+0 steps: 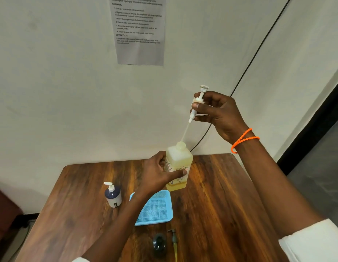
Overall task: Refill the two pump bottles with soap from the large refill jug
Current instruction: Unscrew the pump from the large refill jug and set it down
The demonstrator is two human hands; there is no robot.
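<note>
Left hand (156, 173): wraps the yellow bottle (178, 167) at centre frame, thumb across the label, fingers behind. Grip closed on it, likely to keep it upright and steady while the pump comes out or goes in.
Right hand (217, 112): raised above and right of the bottle mouth, pinching the white pump head (199, 100) by its collar between thumb and fingers. Grip closed on the pump.
Dip tube (185, 132): runs slanted from the pump down to the bottle neck; its lower end sits at or just inside the mouth. Held high so the long tube can clear or enter the narrow opening.
Yellow bottle contents: pale yellow liquid, appears nearly full. Base looks lifted or resting at the far edge of the tray; cannot tell which.
Blue tray (158, 208): perforated, lower centre of frame, just beneath the bottle, probably there to take finished bottles or catch drips.
Dark pump bottle (113, 195): stands left of the tray, white pump fitted, apart from both hands.
Dark round bottle (159, 243): bottom centre, open, with its loose pump (174, 241) lying beside it on the worktop (221, 195). Judged still to be refilled.
Wall sheet (139, 29): printed instructions, upper centre.
</note>
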